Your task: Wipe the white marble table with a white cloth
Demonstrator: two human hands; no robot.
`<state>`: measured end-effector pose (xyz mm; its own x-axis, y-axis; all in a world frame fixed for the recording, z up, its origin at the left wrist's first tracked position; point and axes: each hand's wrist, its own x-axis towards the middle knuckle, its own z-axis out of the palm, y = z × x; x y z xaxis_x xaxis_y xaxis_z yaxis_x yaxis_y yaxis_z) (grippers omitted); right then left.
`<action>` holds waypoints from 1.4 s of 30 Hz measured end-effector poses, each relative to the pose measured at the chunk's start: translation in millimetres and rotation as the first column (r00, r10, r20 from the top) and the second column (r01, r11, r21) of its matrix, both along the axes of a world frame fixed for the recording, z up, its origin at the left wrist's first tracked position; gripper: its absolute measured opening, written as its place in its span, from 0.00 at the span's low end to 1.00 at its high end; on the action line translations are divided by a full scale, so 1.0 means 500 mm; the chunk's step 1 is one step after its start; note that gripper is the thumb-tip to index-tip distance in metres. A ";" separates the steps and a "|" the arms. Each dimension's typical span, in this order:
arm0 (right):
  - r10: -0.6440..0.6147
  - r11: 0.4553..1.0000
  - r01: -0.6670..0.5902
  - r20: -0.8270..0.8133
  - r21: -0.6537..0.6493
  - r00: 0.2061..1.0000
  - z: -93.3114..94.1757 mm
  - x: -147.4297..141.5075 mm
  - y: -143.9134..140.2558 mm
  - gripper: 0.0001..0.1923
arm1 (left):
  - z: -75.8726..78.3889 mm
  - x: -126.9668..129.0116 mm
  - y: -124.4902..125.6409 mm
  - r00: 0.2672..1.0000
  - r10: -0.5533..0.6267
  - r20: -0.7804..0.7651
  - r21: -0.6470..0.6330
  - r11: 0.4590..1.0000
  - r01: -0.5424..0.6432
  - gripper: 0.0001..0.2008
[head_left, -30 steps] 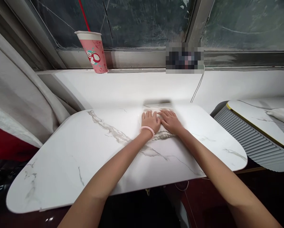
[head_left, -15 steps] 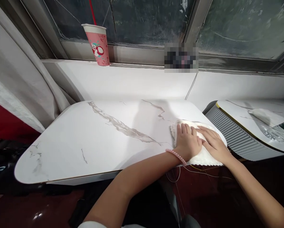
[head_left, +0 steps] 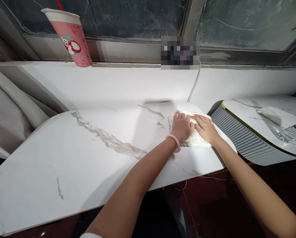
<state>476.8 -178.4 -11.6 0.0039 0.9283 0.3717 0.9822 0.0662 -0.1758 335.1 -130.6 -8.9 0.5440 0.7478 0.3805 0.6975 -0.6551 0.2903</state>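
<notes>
A white fluffy cloth (head_left: 200,138) lies on the right end of a white marble-patterned tabletop (head_left: 113,132). My left hand (head_left: 183,127), with a pink coiled band at its wrist, presses down on the cloth's left part, its fingers bent into the fabric. Flat on the right part rests my right hand (head_left: 206,129), fingers stretched forward and slightly apart. Both palms face down, and the two hands nearly touch. Their undersides are hidden.
A pink paper cup (head_left: 73,43) with a red straw stands on the window ledge. Farther right on the ledge is a blurred object (head_left: 180,53) with a cable. A second table (head_left: 247,132) at the right holds a clear bottle (head_left: 290,134) and white tissue (head_left: 274,115). A curtain (head_left: 11,109) hangs left.
Both hands have pushed the cloth away from the table's front edge toward the wall. My left fingers look more bent. The view has shifted closer to the table.
</notes>
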 end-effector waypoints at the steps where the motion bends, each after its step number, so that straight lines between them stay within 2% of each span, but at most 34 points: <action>1: 0.008 1.000 -0.008 -0.002 0.000 1.000 0.000 -0.002 0.024 0.23 | 0.002 0.000 0.021 1.000 0.012 -0.010 -0.021 1.000 -0.012 0.18; 7: 0.092 0.996 -0.092 -0.045 0.000 0.995 0.001 -0.007 0.155 0.22 | 0.012 -0.008 0.124 0.995 0.094 -0.025 -0.091 0.991 -0.096 0.20; 12: 0.147 0.989 -0.147 -0.059 -0.001 0.987 0.003 -0.015 0.235 0.21 | 0.009 -0.022 0.193 0.994 0.113 0.001 -0.097 0.989 -0.113 0.21; 17: 0.129 0.992 -0.129 -0.051 0.019 0.990 0.001 -0.042 0.275 0.20 | 0.005 -0.037 0.231 0.987 0.159 0.005 -0.046 0.986 -0.158 0.20; 22: 0.117 0.992 -0.115 -0.048 0.042 0.992 -0.008 -0.075 0.275 0.19 | 0.005 -0.066 0.225 0.985 0.174 -0.012 -0.035 0.984 -0.175 0.19; 26: 0.131 0.991 -0.130 -0.047 0.037 0.990 -0.012 -0.106 0.249 0.20 | 0.008 -0.102 0.191 0.981 0.190 -0.039 -0.049 0.980 -0.192 0.20; 29: 0.136 0.990 -0.134 -0.050 0.042 0.989 -0.014 -0.139 0.204 0.21 | 0.008 -0.134 0.147 0.979 0.200 -0.049 -0.019 0.979 -0.201 0.19; 37: 0.053 0.990 -0.055 0.020 0.130 0.998 -0.026 -0.239 -0.015 0.22 | -0.003 -0.227 -0.031 0.994 0.091 -0.061 0.075 0.993 -0.086 0.19; 42: 0.047 0.991 -0.055 0.067 0.123 0.997 -0.026 -0.304 -0.132 0.23 | -0.006 -0.296 -0.133 0.996 0.028 -0.080 0.084 0.996 -0.021 0.20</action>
